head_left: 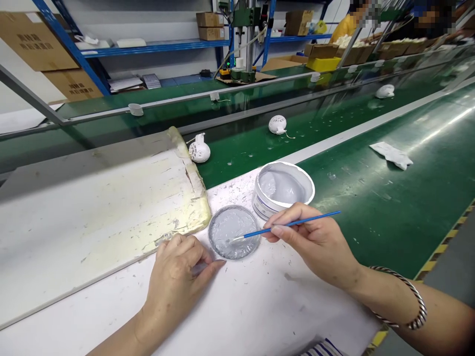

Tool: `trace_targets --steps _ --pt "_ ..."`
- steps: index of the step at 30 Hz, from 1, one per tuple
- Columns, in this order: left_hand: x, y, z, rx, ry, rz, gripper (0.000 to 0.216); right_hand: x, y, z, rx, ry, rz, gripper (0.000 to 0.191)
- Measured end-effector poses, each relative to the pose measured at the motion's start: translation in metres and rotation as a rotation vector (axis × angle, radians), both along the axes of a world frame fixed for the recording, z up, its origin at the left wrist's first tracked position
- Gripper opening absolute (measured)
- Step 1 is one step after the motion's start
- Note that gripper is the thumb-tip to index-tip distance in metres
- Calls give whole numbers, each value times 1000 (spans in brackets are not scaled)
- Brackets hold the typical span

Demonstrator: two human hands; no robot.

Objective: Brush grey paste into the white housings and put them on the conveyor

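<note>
The right hand (315, 242) hovers above the white bench (260, 311), thumb and forefinger pinching a thin blue-handled brush (293, 224), the other fingers curled beneath. Its pale bristles reach over grey paste in a shallow round lid (233, 232). The left hand (178, 282) rests palm-down just beside that lid, fingers loosely curved and slightly apart, holding nothing. A twisted metal bangle (404, 296) circles the right wrist. Just behind stands an open white tub (282, 190) of similar paste, near a worn, yellowed board (111, 212). Farther off, white vented round parts (277, 124) sit on a green conveyor belt (371, 198).
</note>
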State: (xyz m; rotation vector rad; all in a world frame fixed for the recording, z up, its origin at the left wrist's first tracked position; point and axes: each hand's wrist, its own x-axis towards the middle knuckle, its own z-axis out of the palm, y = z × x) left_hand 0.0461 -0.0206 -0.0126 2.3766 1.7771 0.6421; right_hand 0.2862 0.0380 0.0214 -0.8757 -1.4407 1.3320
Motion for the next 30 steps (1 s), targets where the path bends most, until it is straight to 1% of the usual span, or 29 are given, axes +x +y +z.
trace_targets --steps 2,4,6,8,10,13,18,20,21,23,25,27,29,30 --pt "-9 0 5 -35 -33 10 24 2 0 4 17 25 -4 7" --pt "-23 3 15 -53 -79 48 25 5 -1 7 67 41 -17 7" --pt "-39 12 28 -72 -106 147 27 9 -1 11 142 45 -46 8" --pt "-54 29 43 -89 -69 275 33 12 -1 15 202 33 -76 10" --pt "-64 56 54 -107 30 333 39 17 -1 17 238 26 -103 11" --pt "-67 113 65 -131 177 288 49 25 2 19 264 47 -159 9" --pt "-59 215 69 -215 288 224 82 35 8 20 307 119 -240 5" --pt "-56 248 67 -267 311 205 86 37 10 21 314 133 -252 5" --pt "-54 261 65 -301 317 192 82 38 12 21 313 138 -250 5" --pt "-49 281 60 -374 312 170 66 39 13 22 305 140 -254 6" --pt "-43 292 54 -424 278 175 47 38 12 22 308 113 -250 7" --pt "-37 294 50 -437 196 204 37 34 9 20 353 52 -222 11" --pt "-34 289 49 -409 51 240 33 28 6 16 461 -30 -171 17" --pt "-33 283 51 -380 -46 261 34 24 5 14 533 -75 -133 20"
